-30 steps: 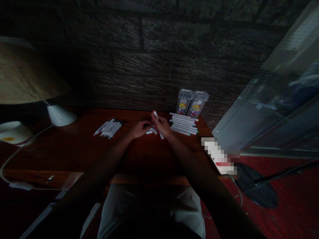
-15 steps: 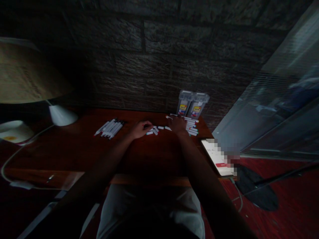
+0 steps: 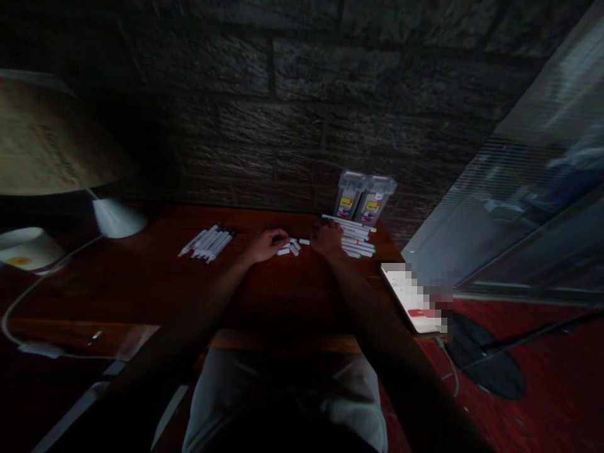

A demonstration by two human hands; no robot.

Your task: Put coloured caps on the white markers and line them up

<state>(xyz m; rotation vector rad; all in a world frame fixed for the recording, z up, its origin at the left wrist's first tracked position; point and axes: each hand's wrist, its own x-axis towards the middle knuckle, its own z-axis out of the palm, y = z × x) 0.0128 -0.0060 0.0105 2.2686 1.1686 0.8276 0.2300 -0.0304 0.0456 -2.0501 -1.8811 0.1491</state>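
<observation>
My left hand (image 3: 268,245) rests on the table with its fingers curled in a pinch. A small red patch shows at its fingertips, too dark to make out. Just right of it lie several short white marker caps (image 3: 295,248) with coloured ends, plus a single cap (image 3: 304,241) closer to the other hand. My right hand (image 3: 326,238) is closed, knuckles up, and hides whatever is under its fingers. Beside it, several white markers (image 3: 358,242) with coloured ends lie in a row. Farther left is a pile of white markers (image 3: 207,244) with dark and red tips.
Two clear plastic cases (image 3: 370,198) with yellow labels stand at the back right against the stone wall (image 3: 245,126). A lit phone (image 3: 410,296) lies on the table's right edge. A lamp (image 3: 117,217), a paper cup (image 3: 31,248) and a white cable (image 3: 28,289) are on the left.
My right hand has moved slightly left, off part of the marker row, so more markers show. It now covers where an orange-ended marker showed. My left hand has stayed put.
</observation>
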